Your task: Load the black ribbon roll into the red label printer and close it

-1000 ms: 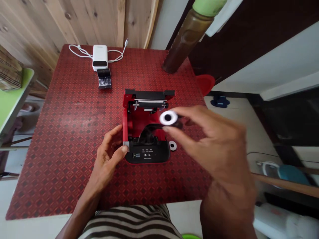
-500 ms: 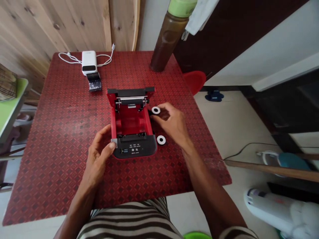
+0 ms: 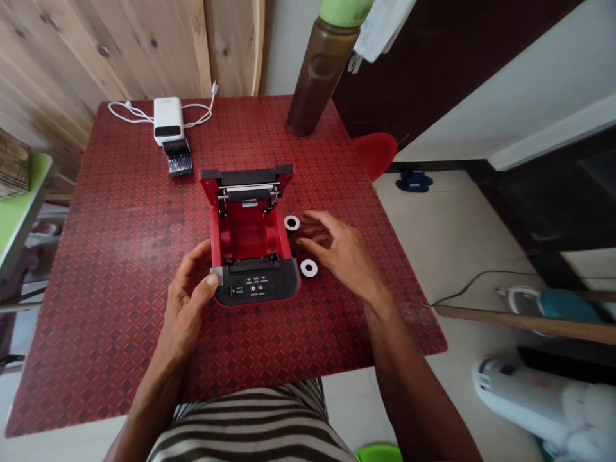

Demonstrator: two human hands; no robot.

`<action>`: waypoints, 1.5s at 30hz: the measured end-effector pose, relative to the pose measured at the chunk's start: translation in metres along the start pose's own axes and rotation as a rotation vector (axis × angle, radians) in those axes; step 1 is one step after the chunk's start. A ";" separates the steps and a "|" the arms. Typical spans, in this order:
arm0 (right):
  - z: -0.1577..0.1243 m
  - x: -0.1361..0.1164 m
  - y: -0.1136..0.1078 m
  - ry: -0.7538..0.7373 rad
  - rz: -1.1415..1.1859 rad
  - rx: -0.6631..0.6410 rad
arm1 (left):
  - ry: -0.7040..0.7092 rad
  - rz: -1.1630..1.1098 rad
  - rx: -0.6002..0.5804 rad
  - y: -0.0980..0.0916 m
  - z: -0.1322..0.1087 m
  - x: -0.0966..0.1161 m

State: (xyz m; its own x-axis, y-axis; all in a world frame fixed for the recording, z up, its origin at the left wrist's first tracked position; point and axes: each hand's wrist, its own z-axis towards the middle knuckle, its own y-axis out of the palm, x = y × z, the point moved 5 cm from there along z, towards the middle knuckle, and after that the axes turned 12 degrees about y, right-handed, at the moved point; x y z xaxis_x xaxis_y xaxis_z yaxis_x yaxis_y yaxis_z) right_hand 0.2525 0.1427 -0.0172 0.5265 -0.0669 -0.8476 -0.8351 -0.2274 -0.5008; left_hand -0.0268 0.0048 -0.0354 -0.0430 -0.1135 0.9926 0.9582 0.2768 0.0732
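A plank wall (image 3: 96, 51) backs the red patterned worktop (image 3: 120, 321), which carries one white power bank (image 3: 168, 120). The left hand (image 3: 185, 289) grips one open red receipt printer (image 3: 248, 256) at its front corner; two white rings (image 3: 291, 222) lie just beside the right hand (image 3: 337, 247), fingers (image 3: 317, 221) spread wide and holding nothing.

wall: wooden planks (image 3: 110, 45) | floor (image 3: 457, 256): pale, probably tile | furniture: dark cabinet (image 3: 433, 70)
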 end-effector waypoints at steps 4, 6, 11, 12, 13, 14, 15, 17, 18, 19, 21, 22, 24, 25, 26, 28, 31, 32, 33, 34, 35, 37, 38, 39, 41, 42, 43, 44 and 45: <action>-0.039 0.026 -0.018 0.149 0.053 0.046 | -0.010 -0.002 0.005 0.001 0.000 0.002; -0.057 0.036 -0.015 0.207 0.063 -0.019 | -0.024 -0.014 0.011 0.002 -0.001 0.002; -0.070 0.029 0.006 0.081 -0.037 0.021 | -0.019 -0.011 0.024 0.002 -0.001 0.002; -0.069 0.026 0.011 0.043 -0.049 0.041 | -0.020 -0.011 0.022 0.002 -0.002 0.002; -0.067 0.024 0.015 0.013 -0.057 0.067 | -0.023 -0.014 0.018 0.003 -0.002 0.002; -0.066 0.022 0.018 -0.009 -0.060 0.101 | -0.026 -0.015 0.012 0.003 -0.002 0.002; -0.065 0.021 0.020 -0.017 -0.057 0.139 | -0.027 -0.013 0.006 0.003 -0.002 0.002; -0.067 0.023 0.019 0.002 -0.021 0.207 | -0.022 -0.001 -0.005 0.003 -0.001 0.004; -0.068 0.023 0.016 0.018 0.010 0.226 | -0.018 0.004 -0.009 0.003 -0.001 0.005; -0.071 0.023 0.012 0.033 0.044 0.235 | -0.016 0.007 -0.012 0.004 -0.001 0.005; -0.080 0.016 -0.002 0.049 0.098 0.235 | -0.018 0.011 -0.010 0.004 0.000 0.007; -0.085 0.009 -0.010 0.049 0.110 0.227 | -0.020 0.012 -0.005 0.005 0.000 0.008; -0.095 -0.013 -0.026 0.025 0.078 0.180 | -0.029 0.016 0.002 0.005 0.000 0.009; -0.099 -0.027 -0.032 -0.004 0.058 0.136 | -0.037 0.014 0.005 0.006 0.000 0.009; -0.101 -0.041 -0.036 -0.034 0.045 0.083 | -0.048 0.008 0.005 0.006 -0.001 0.010; -0.100 -0.070 -0.035 -0.121 0.001 -0.083 | -0.071 -0.006 0.008 0.007 -0.001 0.010; -0.081 -0.104 -0.014 -0.281 -0.174 -0.299 | -0.080 -0.012 0.010 0.008 -0.001 0.012; -0.071 -0.111 -0.005 -0.322 -0.248 -0.332 | -0.079 -0.008 0.009 0.008 0.000 0.013; -0.059 -0.117 0.003 -0.346 -0.316 -0.297 | -0.076 -0.004 0.006 0.009 0.000 0.014; -0.048 -0.122 0.012 -0.378 -0.386 -0.274 | -0.078 -0.003 0.000 0.009 0.001 0.016; -0.038 -0.126 0.022 -0.393 -0.457 -0.262 | -0.080 -0.007 -0.006 0.010 0.002 0.017; -0.025 -0.129 0.040 -0.389 -0.605 -0.244 | -0.081 -0.029 -0.019 0.011 0.002 0.019; -0.021 -0.129 0.048 -0.370 -0.680 -0.240 | -0.078 -0.041 -0.025 0.012 0.002 0.019; -0.019 -0.129 0.054 -0.346 -0.748 -0.228 | -0.078 -0.048 -0.030 0.012 0.002 0.020; -0.018 -0.130 0.062 -0.314 -0.852 -0.185 | -0.077 -0.048 -0.033 0.013 0.002 0.019; -0.018 -0.130 0.065 -0.310 -0.887 -0.164 | -0.078 -0.042 -0.032 0.013 0.002 0.019; -0.019 -0.131 0.068 -0.313 -0.916 -0.147 | -0.080 -0.037 -0.028 0.013 0.001 0.019; -0.020 -0.131 0.070 -0.319 -0.941 -0.133 | -0.083 -0.034 -0.024 0.013 0.001 0.019; -0.019 -0.132 0.072 -0.323 -0.966 -0.127 | -0.086 -0.034 -0.021 0.013 0.001 0.019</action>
State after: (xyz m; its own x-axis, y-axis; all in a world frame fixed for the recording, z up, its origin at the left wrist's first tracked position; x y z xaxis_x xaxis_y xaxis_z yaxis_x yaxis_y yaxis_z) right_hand 0.1261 0.1163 0.0619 0.8813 0.4598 -0.1088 -0.0446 -0.1483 -0.9879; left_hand -0.0155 0.0069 -0.0160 -0.0995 -0.0396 0.9943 0.9614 0.2537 0.1063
